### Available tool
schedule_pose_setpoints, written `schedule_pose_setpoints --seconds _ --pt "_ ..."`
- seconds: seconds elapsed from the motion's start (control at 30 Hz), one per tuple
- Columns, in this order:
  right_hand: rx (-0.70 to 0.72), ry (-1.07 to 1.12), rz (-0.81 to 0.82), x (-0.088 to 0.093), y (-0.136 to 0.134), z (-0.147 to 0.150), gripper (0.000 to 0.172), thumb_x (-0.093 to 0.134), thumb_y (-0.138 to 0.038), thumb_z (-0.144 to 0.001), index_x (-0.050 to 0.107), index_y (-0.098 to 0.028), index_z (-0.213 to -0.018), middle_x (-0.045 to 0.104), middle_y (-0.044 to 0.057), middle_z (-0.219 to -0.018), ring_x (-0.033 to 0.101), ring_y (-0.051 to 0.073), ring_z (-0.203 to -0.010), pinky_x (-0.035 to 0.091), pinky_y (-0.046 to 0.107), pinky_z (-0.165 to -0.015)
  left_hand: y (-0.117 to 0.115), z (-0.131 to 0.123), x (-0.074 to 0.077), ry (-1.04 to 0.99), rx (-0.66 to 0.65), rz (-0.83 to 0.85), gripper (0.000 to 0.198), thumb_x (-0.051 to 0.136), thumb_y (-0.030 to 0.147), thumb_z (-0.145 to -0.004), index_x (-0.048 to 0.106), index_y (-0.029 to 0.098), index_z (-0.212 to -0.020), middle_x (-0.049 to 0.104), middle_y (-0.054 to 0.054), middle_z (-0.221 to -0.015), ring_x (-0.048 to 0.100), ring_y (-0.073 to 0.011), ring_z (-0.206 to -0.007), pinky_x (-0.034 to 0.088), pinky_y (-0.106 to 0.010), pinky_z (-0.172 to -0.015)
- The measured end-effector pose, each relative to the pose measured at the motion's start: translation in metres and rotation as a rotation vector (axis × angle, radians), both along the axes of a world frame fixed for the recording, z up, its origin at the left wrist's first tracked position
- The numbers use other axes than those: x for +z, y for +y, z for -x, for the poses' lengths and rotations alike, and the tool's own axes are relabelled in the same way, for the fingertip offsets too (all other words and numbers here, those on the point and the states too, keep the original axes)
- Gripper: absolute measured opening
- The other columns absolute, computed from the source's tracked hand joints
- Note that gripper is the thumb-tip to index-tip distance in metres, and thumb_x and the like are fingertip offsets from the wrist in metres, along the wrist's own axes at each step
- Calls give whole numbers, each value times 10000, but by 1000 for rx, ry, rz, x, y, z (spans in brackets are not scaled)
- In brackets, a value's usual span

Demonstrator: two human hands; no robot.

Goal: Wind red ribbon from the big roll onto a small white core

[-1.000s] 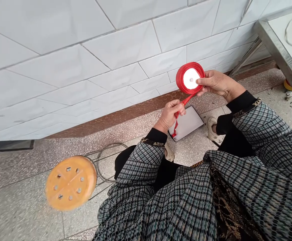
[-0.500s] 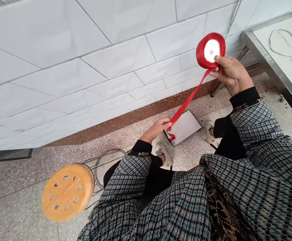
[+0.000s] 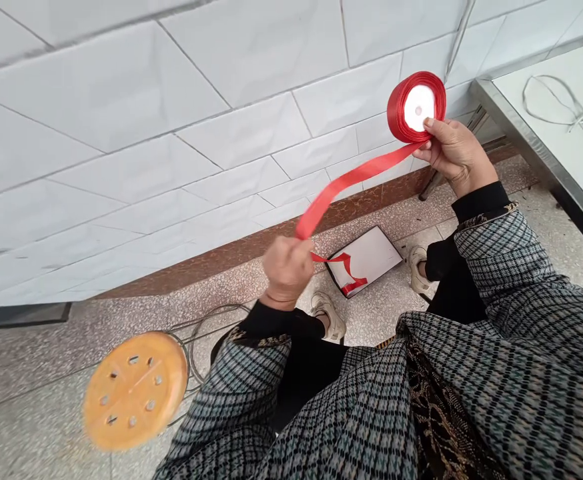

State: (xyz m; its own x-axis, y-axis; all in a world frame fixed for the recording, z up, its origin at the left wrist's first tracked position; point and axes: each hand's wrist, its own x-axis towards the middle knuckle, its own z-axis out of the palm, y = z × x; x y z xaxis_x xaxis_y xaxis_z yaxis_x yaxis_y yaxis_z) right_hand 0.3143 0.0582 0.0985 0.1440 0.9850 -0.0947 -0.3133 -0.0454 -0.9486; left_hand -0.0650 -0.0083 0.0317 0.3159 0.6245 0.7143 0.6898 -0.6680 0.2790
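Note:
A roll of red ribbon (image 3: 395, 110) with a white core is up at the right. My right hand (image 3: 454, 150) grips its lower edge, thumb on the white face and fingers beneath. From the roll a red strip (image 3: 354, 179) curves down to the left into my left hand (image 3: 287, 267), which is closed round it and slightly blurred. Past that hand, the loose ribbon end (image 3: 355, 287) trails over a white flat panel with a dark rim (image 3: 375, 252) on the floor between my shoes.
An orange stool (image 3: 134, 390) with holes in its seat stands at lower left, beside dark cable or wire loops (image 3: 204, 327). At right is a metal-edged table (image 3: 521, 133) bearing a white cord (image 3: 554, 80). A white tiled wall (image 3: 251, 87) runs across the front.
My left hand has moved left and turned, drawing the strip out into a longer curve. More of the loose end now lies over the white panel. My right hand holds the roll almost where it was.

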Motion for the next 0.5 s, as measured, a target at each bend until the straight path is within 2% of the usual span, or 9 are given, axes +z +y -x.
schedule_pose_setpoints --seconds 0.07,0.13,0.2,0.23,0.27,0.3,0.33,0.43,0.5 --pt "21 13 -11 2 0 3 303 851 -340 -840 588 -197 -789 527 -65 -568 558 74 -539 634 258 -727 -17 -14 -17 328 -163 277 232 525 100 -902 720 207 -834 599 -46 -678 558 -171 -622 410 -316 -613" --pt "61 13 -6 4 0 6 304 855 -338 -835 588 -200 -793 533 -65 -568 565 78 -535 639 249 -691 -31 -23 -25 662 -422 709 230 581 66 -852 748 197 -941 706 -83 -866 650 -198 -765 461 -320 -684" --pt "118 10 13 3 0 10 300 857 -328 -833 589 -197 -791 536 -62 -563 574 81 -528 637 236 -646 -36 -24 -23 890 -657 1229 279 759 141 -735 770 197 -1009 735 -71 -866 673 -217 -743 484 -320 -668" --pt "148 13 23 1 0 13 298 860 -315 -828 593 -191 -787 543 -57 -563 577 81 -522 634 231 -626 -33 -23 -20 948 -748 1496 352 820 205 -693 775 199 -1042 737 -59 -816 671 -218 -693 492 -321 -645" --pt "181 17 33 0 -1 17 294 865 -302 -819 598 -184 -785 557 -50 -568 581 81 -518 630 226 -607 -27 -21 -16 894 -830 1707 366 793 275 -746 769 208 -1105 746 -54 -807 677 -210 -672 506 -322 -646" --pt "217 21 41 -3 -1 22 288 869 -295 -810 607 -176 -790 575 -41 -578 585 82 -516 626 223 -591 -17 -20 -11 709 -859 1799 342 716 350 -835 759 218 -1148 765 -60 -872 696 -199 -714 527 -325 -691" --pt "256 26 48 -5 -2 28 283 872 -294 -802 619 -168 -799 592 -34 -590 589 83 -514 621 221 -577 -5 -21 -8 519 -837 1806 339 664 412 -884 757 219 -1146 776 -70 -943 711 -195 -768 544 -340 -751" --pt "379 36 65 -12 -5 52 302 889 -330 -767 649 -158 -831 619 -30 -606 583 78 -495 605 216 -548 29 -41 -4 -154 -550 1407 332 711 436 -854 754 211 -1095 765 -86 -1113 703 -210 -996 514 -410 -965" --pt "460 30 88 -14 -7 68 347 925 -349 -711 661 -156 -826 639 -23 -609 579 77 -486 596 212 -534 42 -66 -8 -532 -585 1296 441 754 423 -828 717 216 -1216 706 -116 -1314 644 -242 -1203 450 -446 -1084"
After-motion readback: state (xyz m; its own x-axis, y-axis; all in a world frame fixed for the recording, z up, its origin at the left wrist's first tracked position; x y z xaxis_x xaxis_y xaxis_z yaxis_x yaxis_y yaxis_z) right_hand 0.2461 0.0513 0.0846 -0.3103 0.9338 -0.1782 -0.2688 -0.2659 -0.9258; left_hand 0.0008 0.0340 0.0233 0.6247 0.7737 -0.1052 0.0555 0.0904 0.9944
